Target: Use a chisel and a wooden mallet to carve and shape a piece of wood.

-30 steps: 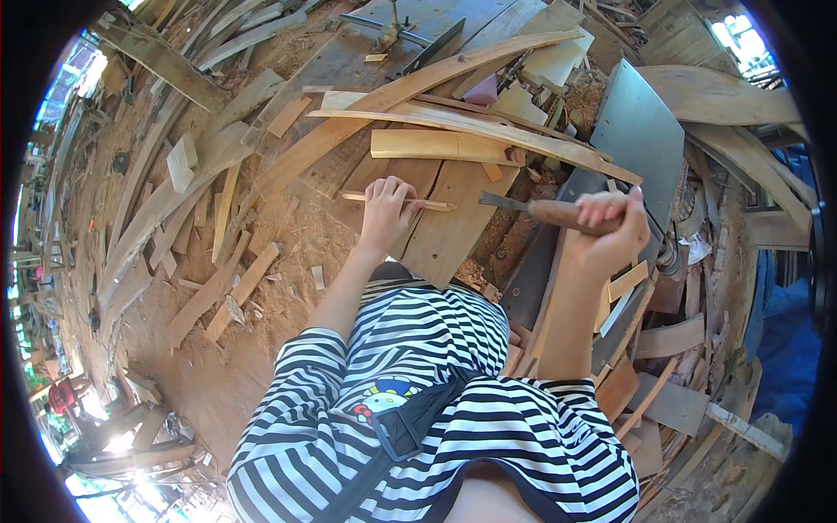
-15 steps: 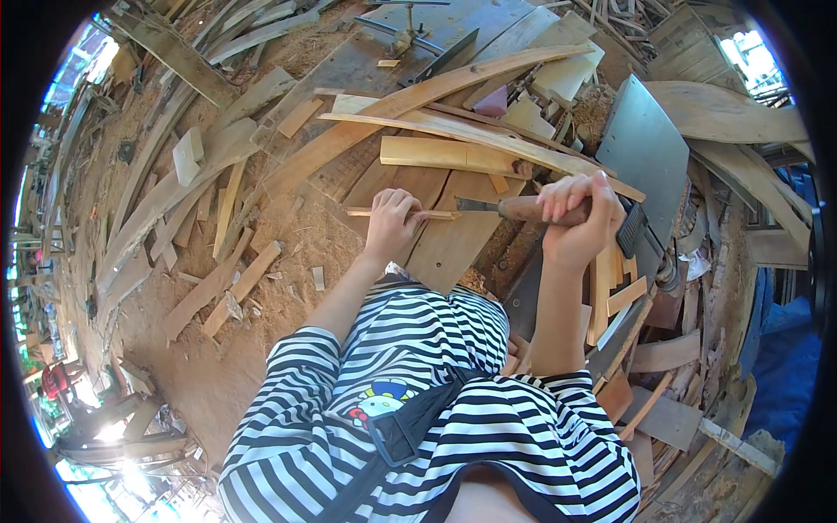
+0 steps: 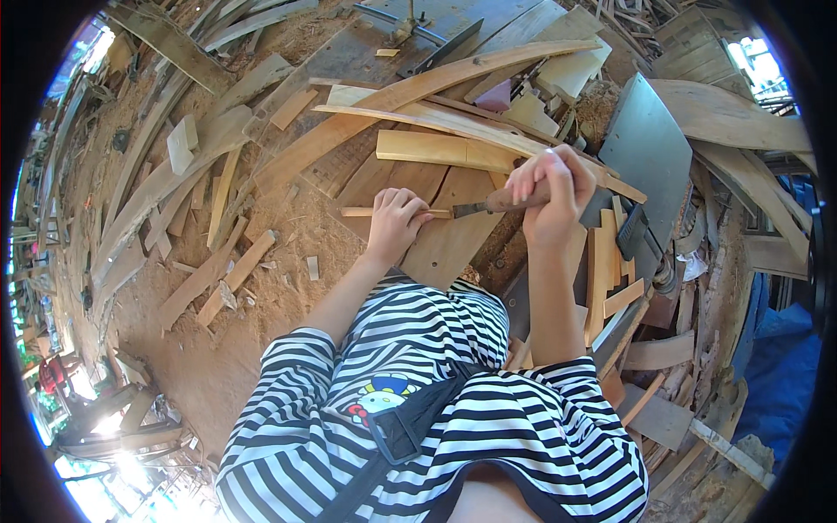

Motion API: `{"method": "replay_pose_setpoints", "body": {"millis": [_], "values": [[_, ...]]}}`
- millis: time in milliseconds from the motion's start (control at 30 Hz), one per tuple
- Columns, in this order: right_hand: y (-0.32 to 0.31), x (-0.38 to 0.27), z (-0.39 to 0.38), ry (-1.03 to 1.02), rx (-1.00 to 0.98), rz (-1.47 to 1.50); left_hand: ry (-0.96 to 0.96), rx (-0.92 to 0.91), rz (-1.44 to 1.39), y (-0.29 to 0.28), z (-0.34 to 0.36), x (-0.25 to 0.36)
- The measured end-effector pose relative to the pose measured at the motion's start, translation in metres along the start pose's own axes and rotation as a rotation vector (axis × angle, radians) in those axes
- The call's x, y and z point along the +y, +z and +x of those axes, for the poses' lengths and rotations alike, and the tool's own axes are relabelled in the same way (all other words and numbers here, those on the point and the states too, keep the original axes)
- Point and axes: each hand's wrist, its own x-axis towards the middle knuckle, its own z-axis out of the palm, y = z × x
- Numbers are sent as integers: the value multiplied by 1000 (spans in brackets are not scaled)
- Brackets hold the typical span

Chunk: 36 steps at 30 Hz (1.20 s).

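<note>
Right now your left hand point(image 3: 394, 222) lies flat on a thin wooden strip point(image 3: 362, 212), its fingers spread narrow and pressing the strip down on the wide board point(image 3: 453, 235) in front of your knees. Your right hand point(image 3: 547, 187) is clenched around the wooden handle of a chisel point(image 3: 488, 206), whose dark blade points left toward the strip and ends just beside your left fingertips. The blade tip looks very near the strip's right end, though whether it touches the wood cannot be told from the head view.

You seem to be at the cutting or paring step, with the strip pinned and the tool brought in from the right. A clean cut next would call for a steady, low push along the strip, with your left fingers kept behind the edge and out of its line.

Just beyond the strip a short pale plank point(image 3: 440, 150) lies across the board, and long curved slats point(image 3: 418, 87) arc over it. Sawdust and offcuts point(image 3: 231, 279) cover the ground to your left.
</note>
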Motion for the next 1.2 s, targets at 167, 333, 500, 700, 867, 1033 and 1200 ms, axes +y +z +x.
{"method": "replay_pose_setpoints", "body": {"millis": [167,333,500,700,867,1033,1200], "values": [[1,-3,-4,-55,-40,-41,-4,-8,-27,4,0,-2],[-1,-1,-5,-9,-50,-43,-14,0,-33,4,0,-1],[-5,0,-5,-17,-39,24,-17,-2,-35,3,2,-2],[1,1,-6,-29,119,78,-24,-14,-41,2,2,-1],[1,-1,-7,-7,126,73,-30,-25,-49,1,4,-1],[-5,3,-8,-55,134,73,-45,-47,-30,1,4,-3],[-19,8,-9,-86,143,103,-58,-35,-26,2,8,-3]]}}
